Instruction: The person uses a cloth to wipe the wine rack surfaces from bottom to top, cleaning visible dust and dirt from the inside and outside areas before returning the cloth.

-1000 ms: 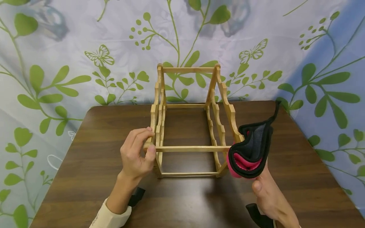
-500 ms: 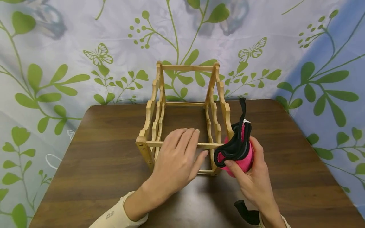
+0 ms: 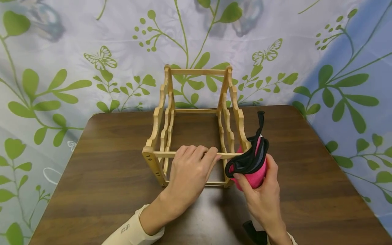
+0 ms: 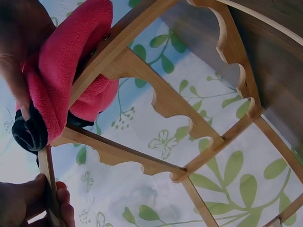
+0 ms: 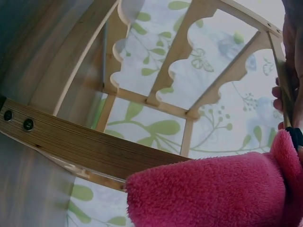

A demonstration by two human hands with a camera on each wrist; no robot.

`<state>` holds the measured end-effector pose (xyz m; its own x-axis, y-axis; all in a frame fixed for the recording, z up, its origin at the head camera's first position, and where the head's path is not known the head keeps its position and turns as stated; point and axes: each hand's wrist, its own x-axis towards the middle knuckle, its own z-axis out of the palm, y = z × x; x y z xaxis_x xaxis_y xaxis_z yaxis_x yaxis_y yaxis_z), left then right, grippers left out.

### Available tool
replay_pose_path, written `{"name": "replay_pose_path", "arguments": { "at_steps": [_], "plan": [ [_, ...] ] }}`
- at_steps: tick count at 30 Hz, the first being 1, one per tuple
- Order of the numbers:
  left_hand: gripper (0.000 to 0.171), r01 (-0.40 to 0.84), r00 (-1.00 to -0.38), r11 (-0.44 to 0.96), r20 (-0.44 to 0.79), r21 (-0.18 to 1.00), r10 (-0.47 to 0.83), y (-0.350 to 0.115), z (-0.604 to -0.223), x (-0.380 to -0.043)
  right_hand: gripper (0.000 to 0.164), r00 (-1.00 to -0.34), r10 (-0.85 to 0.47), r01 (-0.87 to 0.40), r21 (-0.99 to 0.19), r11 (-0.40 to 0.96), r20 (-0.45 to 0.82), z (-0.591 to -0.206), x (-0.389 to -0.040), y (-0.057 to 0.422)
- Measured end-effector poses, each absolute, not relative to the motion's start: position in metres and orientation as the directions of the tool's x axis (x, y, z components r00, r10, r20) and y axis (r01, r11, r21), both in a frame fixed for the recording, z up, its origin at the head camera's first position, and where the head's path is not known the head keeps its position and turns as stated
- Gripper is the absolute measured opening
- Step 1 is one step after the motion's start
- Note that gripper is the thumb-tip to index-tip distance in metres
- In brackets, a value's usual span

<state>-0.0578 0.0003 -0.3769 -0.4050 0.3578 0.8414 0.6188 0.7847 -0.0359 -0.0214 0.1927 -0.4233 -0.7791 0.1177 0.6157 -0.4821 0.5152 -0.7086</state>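
A wooden wine rack with scalloped rails stands on the table. My left hand grips its front top bar from above, fingers curled over it; the left wrist view shows fingers and thumb on both sides of the bar. A pink plush cloth with black edging and a black loop is folded around the rack's right front corner. My right hand holds this cloth, thumb on the black edging. From the right wrist, the plush cloth bulges out beside the screwed wooden post; most of that hand is hidden there.
The dark brown wooden table reaches back to a fabric backdrop printed with green leaves and butterflies. A black strap shows near the right wrist.
My left hand has moved right from the rack's left front corner to the front top bar and grips it. The cloth, held in my right hand, has shifted left and wraps the right corner.
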Motion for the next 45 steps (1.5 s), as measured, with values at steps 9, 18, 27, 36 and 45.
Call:
{"name": "replay_pose_path", "arguments": {
  "at_steps": [9, 18, 27, 36, 45],
  "plan": [
    [0.033, 0.622, -0.395, 0.782, 0.847, -0.039, 0.356, 0.003, -0.378, -0.059, 0.082, -0.709, 0.163, -0.567, -0.692, 0.447, 0.686, -0.433, -0.021, 0.193],
    [0.033, 0.617, -0.382, 0.786, 0.857, -0.041, 0.344, 0.000, -0.379, -0.060, 0.077, -0.747, 0.236, -0.439, -0.727, 0.528, 0.622, -0.441, -0.018, 0.184],
    [0.033, 0.628, -0.389, 0.778, 0.855, -0.026, 0.343, -0.001, -0.379, -0.060, 0.081, -0.935, 0.207, -0.135, -0.829, 0.543, 0.287, -0.468, -0.021, 0.181],
    [0.036, 0.626, -0.437, 0.780, 0.836, 0.018, 0.331, -0.006, -0.375, -0.055, 0.087, -0.997, 0.005, -0.058, -0.775, 0.629, 0.078, -0.477, -0.029, 0.190],
    [0.037, 0.643, -0.447, 0.765, 0.823, 0.023, 0.351, 0.002, -0.375, -0.055, 0.066, -0.998, 0.007, -0.041, -0.699, 0.714, 0.066, -0.490, -0.029, 0.203]
  ]
}}
